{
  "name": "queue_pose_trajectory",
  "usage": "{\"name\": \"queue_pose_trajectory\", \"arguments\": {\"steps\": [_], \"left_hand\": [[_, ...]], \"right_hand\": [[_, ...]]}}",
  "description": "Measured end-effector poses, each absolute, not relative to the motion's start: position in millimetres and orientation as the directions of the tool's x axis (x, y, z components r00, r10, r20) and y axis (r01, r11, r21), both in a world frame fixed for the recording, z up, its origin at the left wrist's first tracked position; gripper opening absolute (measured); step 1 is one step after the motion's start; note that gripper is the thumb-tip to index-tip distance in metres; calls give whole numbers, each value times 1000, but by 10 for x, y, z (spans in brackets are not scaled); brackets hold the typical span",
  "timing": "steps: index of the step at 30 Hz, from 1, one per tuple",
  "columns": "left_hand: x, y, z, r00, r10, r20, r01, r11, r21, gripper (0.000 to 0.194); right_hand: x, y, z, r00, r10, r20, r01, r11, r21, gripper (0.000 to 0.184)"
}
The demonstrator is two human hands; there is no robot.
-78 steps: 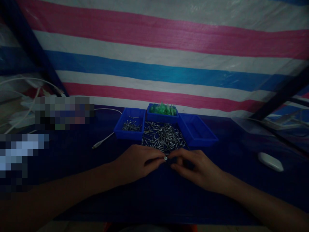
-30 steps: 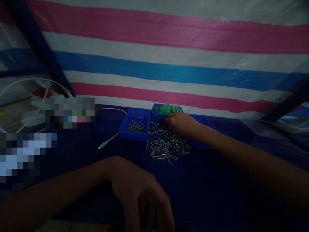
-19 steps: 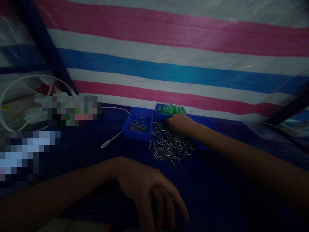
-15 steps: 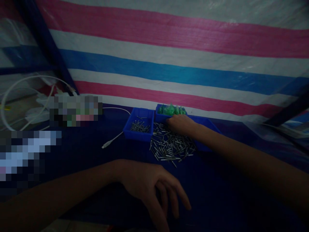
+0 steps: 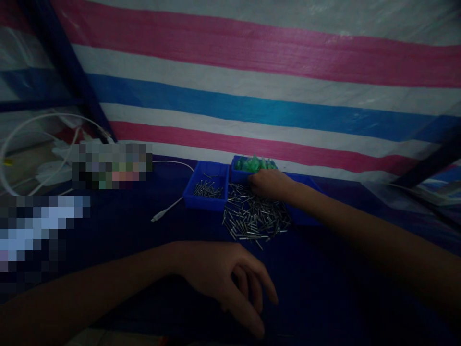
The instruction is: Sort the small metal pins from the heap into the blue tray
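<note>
In the near middle, my left hand (image 5: pixel 223 278) hovers over the dark blue tabletop, its fingers bent and apart with nothing in them. My right hand (image 5: pixel 272 185) reaches forward over the far edge of a pile of thin silver metal pins (image 5: pixel 255 218), like nails or rivets. It is beside the front of a small blue bin (image 5: pixel 237 175) that holds crumpled green plastic pieces (image 5: pixel 253 164). Its fingertips point down and are hidden, so what they hold does not show. Left of the pile, another blue bin (image 5: pixel 206 203) contains more pins (image 5: pixel 208 189).
Partly behind my right forearm lies a third blue bin (image 5: pixel 304 216). A white cable (image 5: pixel 167 210) with a plug rests left of the bins. Striped plastic sheeting (image 5: pixel 252 105) hangs behind the table (image 5: pixel 126 216). Blurred-out items (image 5: pixel 115 166) sit at the left.
My left hand's fingers have drawn slightly closer together, with the thumb shifted right. My right hand has stayed almost in place by the green pieces.
</note>
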State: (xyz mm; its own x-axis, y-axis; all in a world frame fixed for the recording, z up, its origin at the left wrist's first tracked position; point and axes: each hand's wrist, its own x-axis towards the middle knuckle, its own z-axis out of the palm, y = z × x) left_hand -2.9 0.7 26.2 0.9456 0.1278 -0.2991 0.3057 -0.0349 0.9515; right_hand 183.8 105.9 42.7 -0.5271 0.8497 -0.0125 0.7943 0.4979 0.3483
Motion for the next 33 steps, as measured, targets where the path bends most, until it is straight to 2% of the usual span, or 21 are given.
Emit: {"name": "queue_pose_trajectory", "arguments": {"steps": [4, 6, 9, 11, 14, 20, 26, 33], "left_hand": [[-9, -4, 241, 916, 308, -258, 292, -68, 954, 26], [13, -16, 221, 877, 411, -248, 312, -97, 945, 22], [54, -41, 197, 807, 555, -202, 354, -181, 917, 20], [79, -54, 188, 785, 602, -142, 359, -256, 898, 20], [105, -63, 179, 807, 586, -75, 339, -356, 871, 18], [138, -65, 147, 831, 556, -22, 370, -522, 769, 12], [136, -53, 130, 826, 563, 2, 384, -566, 730, 11], [88, 0, 118, 804, 592, 58, 387, -596, 703, 10]], "right_hand": [[1928, 757, 611, -541, 838, 67, 804, 492, 334, 19], [1983, 473, 638, -572, 807, 148, 813, 534, 234, 14], [2040, -15, 556, -623, 773, 121, 779, 628, -1, 7], [2053, -279, 450, -656, 747, 109, 740, 665, -102, 7], [2056, -468, 293, -675, 734, 81, 716, 677, -171, 7], [2103, -410, 164, -695, 710, 114, 679, 700, -221, 5], [2156, -431, 187, -693, 704, 152, 669, 708, -229, 8], [2194, -380, 184, -700, 703, 124, 656, 702, -276, 13]]}}
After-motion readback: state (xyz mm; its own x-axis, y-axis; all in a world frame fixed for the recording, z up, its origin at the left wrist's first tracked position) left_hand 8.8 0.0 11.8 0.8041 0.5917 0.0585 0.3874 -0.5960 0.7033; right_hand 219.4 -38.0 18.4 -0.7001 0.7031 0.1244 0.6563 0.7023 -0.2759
